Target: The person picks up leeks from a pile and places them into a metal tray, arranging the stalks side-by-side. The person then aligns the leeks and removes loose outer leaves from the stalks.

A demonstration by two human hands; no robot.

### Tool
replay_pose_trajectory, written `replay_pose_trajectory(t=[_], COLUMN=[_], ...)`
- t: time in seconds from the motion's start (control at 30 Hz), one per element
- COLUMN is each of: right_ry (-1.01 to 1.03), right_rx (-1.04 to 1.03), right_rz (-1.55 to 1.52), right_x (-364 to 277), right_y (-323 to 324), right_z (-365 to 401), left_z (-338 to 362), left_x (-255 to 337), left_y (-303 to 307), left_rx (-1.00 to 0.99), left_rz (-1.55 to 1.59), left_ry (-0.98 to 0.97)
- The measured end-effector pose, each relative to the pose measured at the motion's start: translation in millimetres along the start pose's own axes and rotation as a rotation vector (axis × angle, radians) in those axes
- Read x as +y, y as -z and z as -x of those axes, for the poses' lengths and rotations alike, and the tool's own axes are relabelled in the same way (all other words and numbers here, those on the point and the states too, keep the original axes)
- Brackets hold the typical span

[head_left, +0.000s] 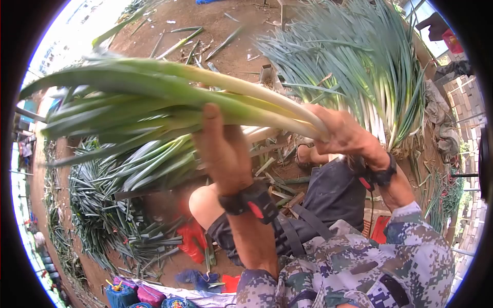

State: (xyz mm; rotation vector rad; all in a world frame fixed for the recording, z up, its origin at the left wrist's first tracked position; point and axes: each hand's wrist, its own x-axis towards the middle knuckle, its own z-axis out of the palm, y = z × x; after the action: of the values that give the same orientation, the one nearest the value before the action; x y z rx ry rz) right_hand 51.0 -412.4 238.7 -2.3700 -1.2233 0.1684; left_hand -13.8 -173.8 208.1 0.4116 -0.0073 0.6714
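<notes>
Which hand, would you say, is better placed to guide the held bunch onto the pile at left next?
Probably the left hand: it is at the green part of the bunch and nearer the pile, while the right hand holds the white ends farther away.

My left hand (224,156) is smeared by motion, and behind the green onions (205,95) I cannot see how its fingers lie. The leaf ends of that bunch blur too, so I can't count them. My right hand (336,128) covers the root ends. Past it, a foot (304,155) shows only in part. The tall pile (367,66) is cut off at the top edge, the wrapped bundles (122,296) at the bottom.
</notes>
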Motion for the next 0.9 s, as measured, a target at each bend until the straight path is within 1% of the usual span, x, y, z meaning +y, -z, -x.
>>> replay_pose_trajectory(t=[0.03, 0.07, 0.1, 0.17, 0.2, 0.23, 0.3, 0.37, 0.4, 0.43, 0.5, 0.53, 0.57, 0.63, 0.67, 0.77, 0.8, 0.87, 0.9], right_ry=[0.042, 0.041, 0.058, 0.002, -0.020, -0.042, -0.088, -0.077, -0.108, -0.133, -0.107, -0.111, -0.134, -0.157, -0.170, -0.231, -0.223, -0.184, -0.165], right_rx=[0.006, -0.024, -0.043, -0.187, -0.254, -0.289, -0.365, -0.271, -0.258, -0.242, -0.136, -0.082, -0.060, -0.011, -0.053, -0.028, 0.042, 0.101, 0.132], right_rz=[0.057, 0.080, 0.104, -0.001, -0.052, -0.054, -0.068, -0.013, 0.081, 0.182, 0.223, 0.247, 0.187, 0.075, 0.009, -0.088, -0.019, 0.115, 0.182], right_x=[9.5, 22.3, 20.6, 9.2, 4.9, 15.2, 56.3, 116.0, 152.9, 180.0, 184.5, 180.7, 175.2, 154.2, 143.7, 120.6, 116.8, 116.5, 114.3], right_y=[-10.8, -28.2, -41.4, -57.2, -61.4, -78.5, -135.4, -182.1, -202.4, -210.8, -206.0, -199.9, -196.0, -189.9, -189.2, -214.5, -230.0, -250.5, -253.7], right_z=[-25.3, -63.3, -93.8, -134.3, -146.8, -161.8, -179.6, -166.6, -147.1, -133.0, -129.0, -123.7, -122.1, -133.7, -139.9, -157.5, -157.5, -156.5, -156.4], left_z=[-12.2, -30.7, -39.0, -51.0, -47.9, -48.2, -37.5, -24.7, -18.0, -18.3, -13.4, -18.1, -25.7, -44.8, -50.9, -74.3, -79.3, -83.1, -80.2], left_x=[11.8, 25.9, 44.3, 58.4, 65.3, 73.7, 95.6, 113.8, 121.7, 128.6, 137.9, 133.8, 128.8, 114.8, 108.5, 91.8, 87.4, 78.7, 77.5], left_y=[9.1, 32.1, 48.5, 74.4, 80.7, 98.2, 142.4, 168.6, 183.4, 183.6, 186.7, 197.3, 205.6, 207.8, 200.5, 199.6, 200.7, 215.9, 215.4], left_rx=[0.066, 0.034, -0.012, 0.123, 0.223, 0.247, 0.301, 0.351, 0.362, 0.397, 0.485, 0.449, 0.335, 0.103, -0.082, -0.362, -0.405, -0.466, -0.497], left_rz=[-0.039, -0.054, -0.072, -0.145, -0.178, -0.362, -0.731, -1.130, -1.144, -1.165, -1.206, -1.355, -1.517, -1.819, -1.956, -2.180, -2.229, -2.316, -2.386], left_ry=[-0.043, -0.030, -0.032, -0.116, -0.132, 0.001, 0.286, 0.542, 0.502, 0.405, 0.238, 0.109, 0.047, -0.113, -0.194, -0.198, -0.203, -0.201, -0.142])
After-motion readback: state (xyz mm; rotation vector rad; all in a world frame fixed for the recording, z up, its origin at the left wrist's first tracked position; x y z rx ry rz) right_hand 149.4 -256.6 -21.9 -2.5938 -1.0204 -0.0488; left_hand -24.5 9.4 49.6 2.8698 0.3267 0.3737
